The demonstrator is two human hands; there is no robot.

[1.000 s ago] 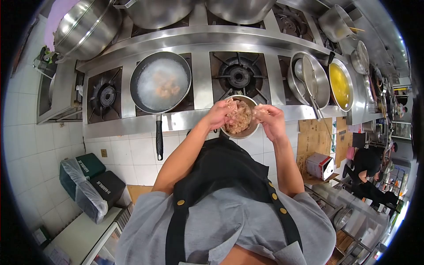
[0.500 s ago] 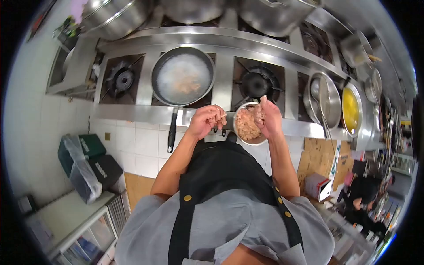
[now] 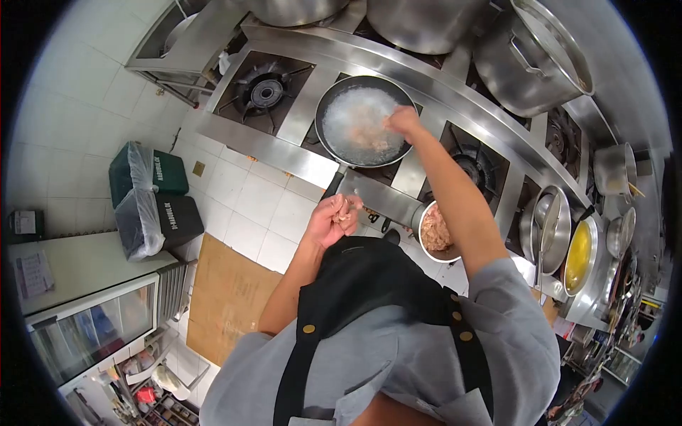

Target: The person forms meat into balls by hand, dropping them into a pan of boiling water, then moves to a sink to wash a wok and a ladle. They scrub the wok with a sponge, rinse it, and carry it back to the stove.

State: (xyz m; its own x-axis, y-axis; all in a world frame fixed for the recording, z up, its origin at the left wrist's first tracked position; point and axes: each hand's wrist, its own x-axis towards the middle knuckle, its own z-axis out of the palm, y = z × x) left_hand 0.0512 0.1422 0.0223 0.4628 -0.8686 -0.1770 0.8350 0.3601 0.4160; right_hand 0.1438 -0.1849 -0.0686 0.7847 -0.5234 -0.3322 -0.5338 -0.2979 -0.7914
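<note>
Seen from above, a person in a grey shirt and black apron (image 3: 369, 273) stood at a stainless-steel stove (image 3: 302, 160). The right hand (image 3: 403, 122) reached over the right side of a dark frying pan (image 3: 321, 119), fingers bunched and pointing down; whether this grip had hold of anything could not be told. Just below and left of it, pale cooked-looking meat (image 3: 369, 138) lay in the pan's cloudy, foaming liquid (image 3: 348, 110). The left hand (image 3: 331, 221) hung in front of the stove, near the pan's black handle (image 3: 331, 186), palm turned up. Its grip was loosely curled around small raw meat pieces (image 3: 344, 214), which rested against the fingers. A round metal pot (image 3: 446, 260) of pink raw meat (image 3: 434, 228) (partly hidden by the right forearm) was at the stove's front edge, well apart from the right grip and to the right of the left one. Bare burners (image 3: 266, 92) flanked the pan.
</note>
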